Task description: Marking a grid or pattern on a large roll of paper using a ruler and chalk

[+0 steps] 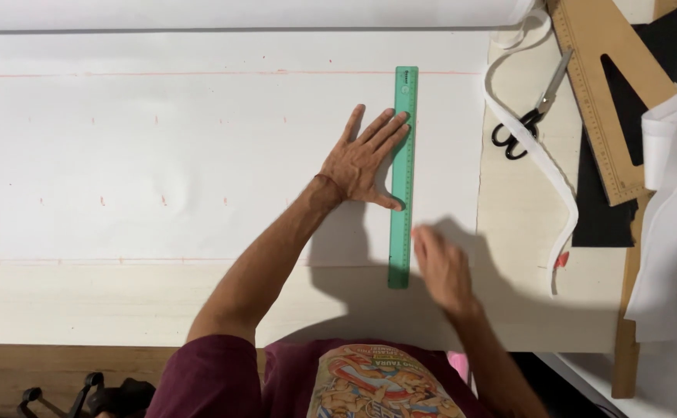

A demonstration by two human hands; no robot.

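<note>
Left hand pressing a green plastic ruler onto white fabric; right hand hovering just beside the ruler's lower end.

The left hand point(363, 161) is lying flat with fingers spread, its fingertips and thumb touching the green ruler point(403, 176), which is standing vertically at centre frame on the white fabric point(160, 155) covering the pale wooden table point(122, 306). The right hand point(441, 268), blurred, is sitting open and holding nothing, just right of the ruler; whether it is touching the ruler cannot be told. At upper right, black-handled scissors point(526, 124) are resting beside a white fabric strip point(543, 159) and a wooden set square point(598, 85).
</note>
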